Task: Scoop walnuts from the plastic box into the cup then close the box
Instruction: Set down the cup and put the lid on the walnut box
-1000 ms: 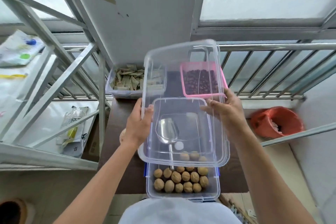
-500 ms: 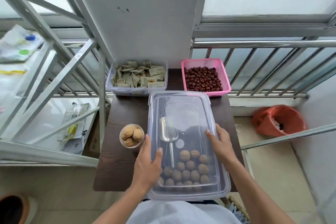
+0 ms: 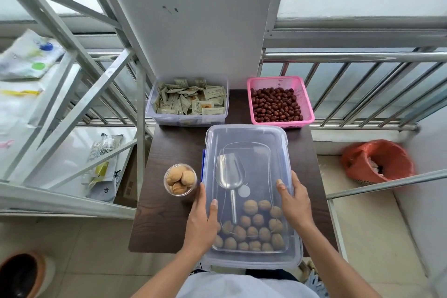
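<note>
A clear plastic box of walnuts stands on the dark table, its clear lid lying flat on top. Through the lid a metal scoop shows, resting inside above the walnuts. My left hand grips the lid's left edge, thumb on top. On the lid's right edge my right hand presses down. A small clear cup holding three walnuts stands just left of the box, close to my left fingers.
At the table's back stand a clear tub of paper sachets and a pink basket of red dates. Metal railings run behind. An orange-lined bin is on the floor at right. A metal rack stands at left.
The lid, held raised and tilted over the box a second ago, has come down flat onto the box. Both hands slid nearer along its sides and now press it.
</note>
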`<state>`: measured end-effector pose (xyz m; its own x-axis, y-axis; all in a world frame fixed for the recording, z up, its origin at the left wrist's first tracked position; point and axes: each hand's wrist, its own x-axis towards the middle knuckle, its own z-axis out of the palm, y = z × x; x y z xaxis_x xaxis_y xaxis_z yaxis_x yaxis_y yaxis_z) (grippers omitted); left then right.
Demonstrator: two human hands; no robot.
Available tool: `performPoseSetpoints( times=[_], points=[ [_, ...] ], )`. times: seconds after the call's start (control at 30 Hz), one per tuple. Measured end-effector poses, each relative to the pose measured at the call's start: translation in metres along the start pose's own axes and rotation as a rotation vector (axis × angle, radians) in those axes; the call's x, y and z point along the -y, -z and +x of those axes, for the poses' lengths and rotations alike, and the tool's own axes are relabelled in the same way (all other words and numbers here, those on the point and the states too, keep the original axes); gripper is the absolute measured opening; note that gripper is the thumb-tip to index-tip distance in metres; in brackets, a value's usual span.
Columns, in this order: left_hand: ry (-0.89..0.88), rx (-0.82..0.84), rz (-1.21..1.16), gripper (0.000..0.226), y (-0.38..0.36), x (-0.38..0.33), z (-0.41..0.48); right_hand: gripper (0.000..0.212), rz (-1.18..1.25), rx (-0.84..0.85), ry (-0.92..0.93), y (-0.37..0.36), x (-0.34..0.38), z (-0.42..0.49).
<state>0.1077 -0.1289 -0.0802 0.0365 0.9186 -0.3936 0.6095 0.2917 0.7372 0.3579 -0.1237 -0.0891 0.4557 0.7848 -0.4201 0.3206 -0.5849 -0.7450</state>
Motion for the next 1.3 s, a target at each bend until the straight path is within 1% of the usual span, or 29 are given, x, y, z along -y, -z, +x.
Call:
performPoseSetpoints(
  times=[0.17,0.3,0.37,0.4,0.43,0.5,0.6,0.63,0.67,0.77,0.83,0.93,0.97,1.07,1.17,1.23,1.3],
  points=[
    [0.003,-0.014,-0.029,0.062,-0.003,0.005,0.001,0.069,0.012,0.007,-0.031,-0.001,0.000,-0.001],
    [0.004,-0.091,0.008,0.060,-0.006,0.008,0.001,0.068,0.070,0.028,-0.053,-0.002,-0.002,-0.002],
    [0.039,-0.084,-0.049,0.061,-0.006,0.007,0.001,0.069,0.128,0.034,-0.068,-0.001,-0.002,-0.001],
    [0.092,-0.083,-0.106,0.064,-0.006,0.007,0.000,0.073,0.147,0.032,-0.088,-0.001,-0.002,-0.001],
    [0.163,-0.092,-0.167,0.070,-0.006,0.007,0.000,0.079,0.156,0.029,-0.119,-0.001,-0.003,0.000],
    [0.286,-0.112,-0.260,0.088,-0.006,0.009,0.001,0.089,0.133,0.008,-0.171,0.000,-0.002,0.000],
    [0.361,-0.107,-0.300,0.117,-0.002,0.018,0.005,0.097,0.042,-0.079,-0.176,0.003,-0.001,0.000],
    [0.373,-0.109,-0.292,0.123,0.000,0.021,0.007,0.097,0.005,-0.100,-0.167,0.004,0.001,-0.001],
    [0.371,-0.114,-0.283,0.123,0.001,0.024,0.009,0.095,-0.027,-0.114,-0.160,0.005,0.001,0.000],
    [0.313,-0.130,-0.231,0.106,0.005,0.024,0.012,0.084,-0.104,-0.120,-0.122,0.008,0.000,0.002],
    [0.285,-0.120,-0.200,0.099,0.006,0.019,0.011,0.069,-0.103,-0.125,-0.101,0.008,0.000,-0.001],
    [0.267,-0.112,-0.190,0.095,0.007,0.013,0.009,0.042,-0.018,-0.105,-0.071,0.007,0.010,-0.010],
    [0.259,-0.105,-0.197,0.095,0.007,0.011,0.008,0.037,-0.003,-0.092,-0.065,0.007,0.011,-0.012],
    [0.215,-0.079,-0.201,0.091,0.006,0.002,0.008,0.044,-0.004,-0.091,-0.046,0.005,0.013,-0.015],
    [0.196,-0.088,-0.213,0.079,0.006,-0.003,0.008,0.040,-0.008,-0.097,-0.055,0.005,0.016,-0.016],
    [0.195,-0.094,-0.217,0.079,0.006,-0.003,0.008,0.036,-0.022,-0.109,-0.060,0.003,0.018,-0.017],
    [0.189,-0.100,-0.217,0.078,0.005,-0.002,0.008,0.041,-0.043,-0.132,-0.066,0.001,0.020,-0.018]
  ],
)
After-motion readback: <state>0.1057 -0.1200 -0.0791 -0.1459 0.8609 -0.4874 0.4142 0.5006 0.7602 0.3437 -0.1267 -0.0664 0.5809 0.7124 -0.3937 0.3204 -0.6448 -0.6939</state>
